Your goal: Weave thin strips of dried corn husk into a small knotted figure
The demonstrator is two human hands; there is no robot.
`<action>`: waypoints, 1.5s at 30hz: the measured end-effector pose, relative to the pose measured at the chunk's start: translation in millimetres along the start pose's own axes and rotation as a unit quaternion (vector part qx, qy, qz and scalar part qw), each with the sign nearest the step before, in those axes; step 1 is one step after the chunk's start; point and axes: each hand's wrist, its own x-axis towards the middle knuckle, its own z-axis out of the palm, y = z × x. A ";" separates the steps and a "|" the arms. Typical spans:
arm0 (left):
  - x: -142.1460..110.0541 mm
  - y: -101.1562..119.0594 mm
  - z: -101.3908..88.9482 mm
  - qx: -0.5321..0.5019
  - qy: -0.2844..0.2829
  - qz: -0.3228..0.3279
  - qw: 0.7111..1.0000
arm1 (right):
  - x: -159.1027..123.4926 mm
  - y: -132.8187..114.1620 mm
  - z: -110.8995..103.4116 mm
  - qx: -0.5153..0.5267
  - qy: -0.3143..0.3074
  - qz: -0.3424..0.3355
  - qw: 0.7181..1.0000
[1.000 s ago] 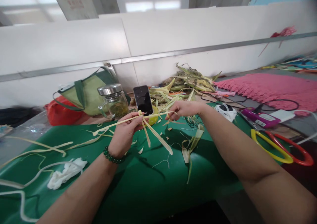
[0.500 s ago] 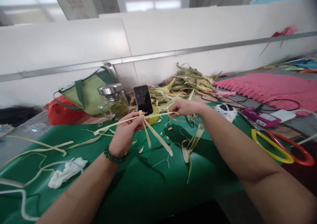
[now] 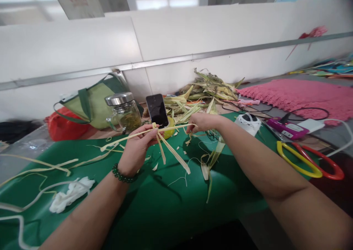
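Note:
Between the fingertips of my left hand [image 3: 139, 145] are pinched pale corn husk strips [image 3: 174, 155], crossed and folded where the thumb presses. One strip runs sideways to my right hand [image 3: 202, 123], and two tails hang down over the green mat. The right hand's fingers are curled, with the strip's far end at them; its fingertips are partly hidden, and a small brownish scrap of husk shows just below. Behind the left fingers, a phone [image 3: 157, 110] stands propped up by a yellow round object [image 3: 169, 128]. Loose husk pieces [image 3: 211, 161] lie below my right hand.
A green mat [image 3: 165, 220] covers the table. To the left are a lidded glass jar [image 3: 124, 113], a green bag [image 3: 96, 106] and a crumpled white tissue [image 3: 72, 194]. Scissors [image 3: 311, 163] and a purple power strip [image 3: 288, 128] lie right. A husk pile [image 3: 209, 86] stands behind.
The view has shifted slightly, so most things appear a little further left. Both hands keep nearly the same pose on the husk strips.

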 end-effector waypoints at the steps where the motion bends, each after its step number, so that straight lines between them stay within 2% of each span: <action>1: -0.1 0.3 0.1 0.000 0.002 -0.001 1.000 | -1.6 -2.4 -0.6 0.007 -0.005 -0.002 1.000; 9: -1.0 2.8 2.6 0.009 0.012 -0.002 1.000 | -14.2 -15.8 -7.1 0.039 -0.016 -0.044 0.998; 20: -1.8 2.8 1.8 0.021 0.019 0.003 1.000 | -22.4 -17.2 -10.8 0.064 -0.022 -0.095 0.993; 27: -1.1 3.0 1.4 0.014 0.017 0.001 1.000 | -21.6 -15.7 -9.5 0.041 -0.005 -0.116 0.992; 39: -1.4 2.8 2.1 0.010 0.016 -0.003 1.000 | -24.2 -19.9 -10.9 -0.003 0.012 -0.042 0.999; 45: -1.4 2.3 2.2 0.009 0.012 0.003 1.000 | -8.8 -13.2 2.8 -0.129 0.098 -0.011 0.987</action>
